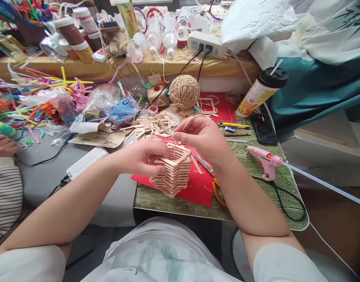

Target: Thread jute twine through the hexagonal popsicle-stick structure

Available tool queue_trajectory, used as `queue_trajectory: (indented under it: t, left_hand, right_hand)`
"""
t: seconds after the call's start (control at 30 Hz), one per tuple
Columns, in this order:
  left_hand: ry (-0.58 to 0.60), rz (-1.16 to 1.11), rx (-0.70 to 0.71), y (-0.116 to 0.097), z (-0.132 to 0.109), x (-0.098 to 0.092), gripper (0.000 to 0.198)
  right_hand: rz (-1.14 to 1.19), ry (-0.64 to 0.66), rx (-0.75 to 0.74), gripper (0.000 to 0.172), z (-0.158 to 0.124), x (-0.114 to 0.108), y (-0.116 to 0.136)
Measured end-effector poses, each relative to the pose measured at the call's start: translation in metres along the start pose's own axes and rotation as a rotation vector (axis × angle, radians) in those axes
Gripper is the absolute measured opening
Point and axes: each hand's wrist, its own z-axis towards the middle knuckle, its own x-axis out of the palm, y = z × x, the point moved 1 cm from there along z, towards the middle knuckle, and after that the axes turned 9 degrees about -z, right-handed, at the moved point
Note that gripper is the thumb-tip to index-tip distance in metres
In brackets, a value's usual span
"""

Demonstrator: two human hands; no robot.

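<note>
A hexagonal stack of glued wooden craft sticks (174, 176) rests on a red sheet of paper (199, 188). My left hand (144, 156) is closed round the stack's left side and steadies it. Above the top rim, my right hand (201, 137) pinches a thin strand of twine (175, 147) that hangs down into the stack. A ball of twine (184, 91) sits behind, beside a heap of loose craft sticks (152, 123).
A pink glue gun (265, 160) lies to the right on the green mat, scissors (212, 174) under my right forearm. A lidded cup (260, 92) stands at the right, with pens nearby. Pipe cleaners and plastic bags clutter the left; another person's hand (2, 145) is at the far left.
</note>
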Motion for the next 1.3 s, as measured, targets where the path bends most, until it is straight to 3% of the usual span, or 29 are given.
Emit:
queue_trajectory:
  t: [0.23,0.73,1.1,1.3]
  left_hand:
    - [-0.033,0.287,0.105,-0.016,-0.003,-0.001,0.009]
    - [-0.02,0.144,0.064,-0.007,0.0,-0.013,0.007]
    - [0.017,0.139,0.06,-0.001,0.003,-0.011,0.01]
    - [0.021,0.123,0.058,0.004,0.001,-0.011,0.01]
  right_hand:
    - [-0.008,0.138,0.03,0.041,-0.009,0.004,0.008]
    - [-0.067,0.111,0.053,0.045,-0.002,0.007,-0.002]
    - [-0.118,0.102,0.049,0.049,-0.001,0.004,-0.005]
    - [-0.086,0.177,0.013,0.054,-0.006,0.003,0.004]
